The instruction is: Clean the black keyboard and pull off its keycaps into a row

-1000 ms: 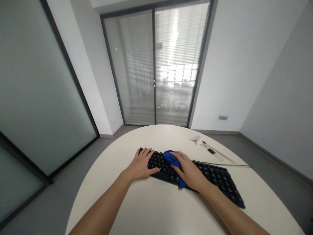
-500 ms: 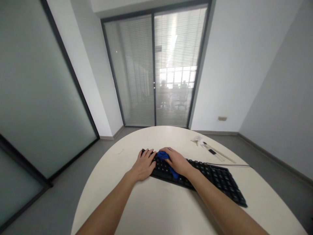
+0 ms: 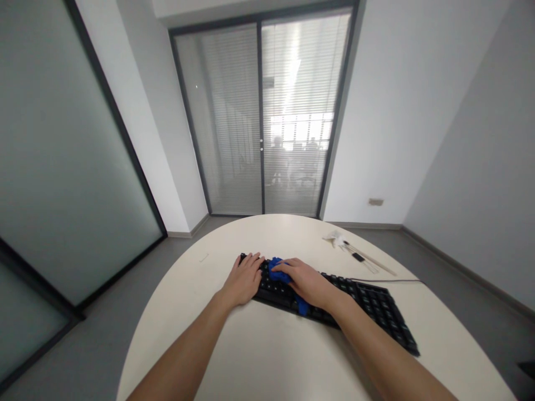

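Observation:
A black keyboard [image 3: 371, 303] lies at a slant on the pale table, its number pad end nearer to me on the right. My left hand [image 3: 242, 281] rests flat over the keyboard's left end with the fingers stretched out. A crumpled blue cloth [image 3: 279, 272] is pressed on the keys under the fingers of my right hand [image 3: 307, 282], which grips it. One end of the cloth hangs out below the palm, over the keyboard's front edge. Part of the keyboard is hidden by my hands and right forearm.
On the right of the round table [image 3: 259, 356] lie a thin stick [image 3: 376, 262], a small brush with a black band [image 3: 358, 257] and a crumpled white piece [image 3: 334, 238]. The keyboard's cable [image 3: 397, 280] runs off to the right edge. Beyond stands a glass door with blinds [image 3: 296, 128].
My right hand has shifted slightly right and down on the keys, and more of the blue cloth shows beside its fingers. The left hand stays on the keyboard's left end.

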Demonstrator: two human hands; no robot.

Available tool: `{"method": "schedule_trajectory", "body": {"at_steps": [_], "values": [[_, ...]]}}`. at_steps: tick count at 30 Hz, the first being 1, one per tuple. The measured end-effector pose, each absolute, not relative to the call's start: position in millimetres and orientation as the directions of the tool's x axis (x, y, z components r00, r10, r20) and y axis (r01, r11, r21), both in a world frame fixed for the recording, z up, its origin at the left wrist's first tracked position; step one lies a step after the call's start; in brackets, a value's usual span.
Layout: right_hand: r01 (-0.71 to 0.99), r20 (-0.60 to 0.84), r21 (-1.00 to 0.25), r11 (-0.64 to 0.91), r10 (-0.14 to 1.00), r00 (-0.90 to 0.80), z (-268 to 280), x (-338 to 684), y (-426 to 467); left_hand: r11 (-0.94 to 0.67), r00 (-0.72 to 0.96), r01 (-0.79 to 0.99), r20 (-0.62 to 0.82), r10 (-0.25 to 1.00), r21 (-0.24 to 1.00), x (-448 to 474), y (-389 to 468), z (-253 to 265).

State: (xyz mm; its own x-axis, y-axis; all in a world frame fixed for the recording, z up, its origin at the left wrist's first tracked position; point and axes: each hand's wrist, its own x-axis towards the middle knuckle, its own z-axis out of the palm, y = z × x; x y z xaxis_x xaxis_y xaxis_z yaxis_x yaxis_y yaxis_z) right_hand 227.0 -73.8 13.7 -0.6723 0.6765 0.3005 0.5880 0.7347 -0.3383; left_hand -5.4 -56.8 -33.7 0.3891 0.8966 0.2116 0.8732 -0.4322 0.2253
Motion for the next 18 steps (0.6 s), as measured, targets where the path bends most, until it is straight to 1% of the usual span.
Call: {"method": "schedule_trajectory", "body": {"at_steps": [5, 10, 15, 18], "values": [[0.629, 0.258, -0.281, 0.725, 0.689, -0.678, 17, 226, -78, -0.423, 0.380, 0.878, 0.209, 0.901, 0.223, -3, -58, -31], [0.642, 0.175, -0.249, 0.725, 0.686, -0.706, 34, 226, -83, -0.419, 0.368, 0.870, 0.225, 0.902, 0.260, -3, -58, -30], [0.613, 0.083, -0.303, 0.730, 0.660, -0.746, 52, 227, -93, -0.423, 0.369, 0.869, 0.233, 0.900, 0.258, -3, -58, -32], [0.604, 0.060, -0.348, 0.717, 0.660, -0.749, 57, 231, -99, -0.422, 0.369, 0.872, 0.233, 0.900, 0.249, -3, -59, -31]]}}
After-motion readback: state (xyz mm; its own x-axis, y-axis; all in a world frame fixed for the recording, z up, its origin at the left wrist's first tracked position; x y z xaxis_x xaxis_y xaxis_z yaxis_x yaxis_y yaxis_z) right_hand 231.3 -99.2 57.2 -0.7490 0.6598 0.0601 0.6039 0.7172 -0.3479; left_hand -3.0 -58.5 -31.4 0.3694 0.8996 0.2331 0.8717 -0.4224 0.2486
